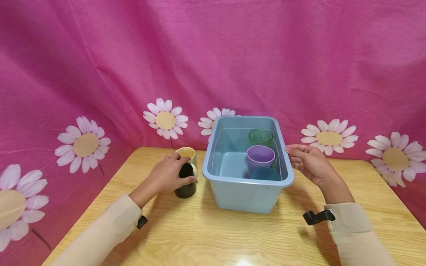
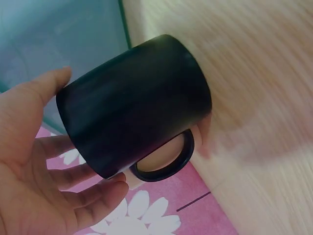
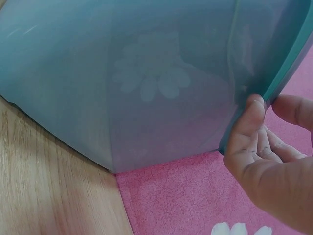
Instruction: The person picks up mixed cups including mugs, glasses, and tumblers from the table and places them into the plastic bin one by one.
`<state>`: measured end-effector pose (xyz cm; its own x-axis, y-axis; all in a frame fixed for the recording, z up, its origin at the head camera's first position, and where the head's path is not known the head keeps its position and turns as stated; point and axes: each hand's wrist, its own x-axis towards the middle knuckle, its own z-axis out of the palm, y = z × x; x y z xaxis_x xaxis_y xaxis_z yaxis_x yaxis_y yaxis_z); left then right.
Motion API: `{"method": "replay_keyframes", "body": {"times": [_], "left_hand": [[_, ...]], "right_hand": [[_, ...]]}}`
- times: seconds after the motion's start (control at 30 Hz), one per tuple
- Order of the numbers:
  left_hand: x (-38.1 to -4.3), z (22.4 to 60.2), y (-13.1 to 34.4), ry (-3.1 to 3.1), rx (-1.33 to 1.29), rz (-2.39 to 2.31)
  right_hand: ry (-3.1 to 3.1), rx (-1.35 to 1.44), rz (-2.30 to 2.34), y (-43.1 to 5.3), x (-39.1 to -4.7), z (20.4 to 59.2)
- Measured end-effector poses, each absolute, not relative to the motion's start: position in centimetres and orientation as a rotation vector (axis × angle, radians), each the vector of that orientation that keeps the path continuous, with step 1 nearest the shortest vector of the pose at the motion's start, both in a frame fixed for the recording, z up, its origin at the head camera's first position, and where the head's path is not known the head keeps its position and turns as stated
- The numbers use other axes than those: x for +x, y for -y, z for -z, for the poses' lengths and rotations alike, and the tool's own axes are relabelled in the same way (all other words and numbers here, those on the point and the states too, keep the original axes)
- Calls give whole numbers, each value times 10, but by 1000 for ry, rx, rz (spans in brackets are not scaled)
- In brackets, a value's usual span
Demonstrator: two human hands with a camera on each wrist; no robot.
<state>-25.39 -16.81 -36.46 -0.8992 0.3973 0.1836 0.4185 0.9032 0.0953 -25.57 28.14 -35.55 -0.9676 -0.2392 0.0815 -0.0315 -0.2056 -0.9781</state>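
My left hand (image 1: 170,172) holds a black mug (image 1: 185,190) from above by its rim, at the left of a blue plastic tub (image 1: 246,197). In the left wrist view the thumb lies at one side of the mug's rim and the fingers at the other, with the mug's handle (image 2: 188,159) beyond the fingertips. A cream-yellow cup (image 1: 187,151) stands right behind the mug, partly hidden. My right hand (image 1: 311,162) pinches the tub's right rim between thumb and index finger, as the right wrist view shows.
Inside the tub's right half stand a green clear cup (image 1: 261,136), a purple cup (image 1: 260,155) and a teal cup (image 1: 265,173). Under everything is a wooden table (image 1: 206,236). A pink cloth with daisies (image 1: 253,55) hangs behind and at both sides.
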Motion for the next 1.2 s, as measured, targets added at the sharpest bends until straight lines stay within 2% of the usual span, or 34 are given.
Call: {"method": "replay_keyframes", "body": {"times": [0.23,0.6,1.2], "left_hand": [[-251,367,169,2886,-737,159],[-253,366,167,2865,-764,251],[-246,360,166,2889,-697,366]], "right_hand": [[-1880,-333,2324,-281,-256,356],[-1871,-312,2322,-282,-257,355],[-1837,-318,2331,-283,-257,355]]}}
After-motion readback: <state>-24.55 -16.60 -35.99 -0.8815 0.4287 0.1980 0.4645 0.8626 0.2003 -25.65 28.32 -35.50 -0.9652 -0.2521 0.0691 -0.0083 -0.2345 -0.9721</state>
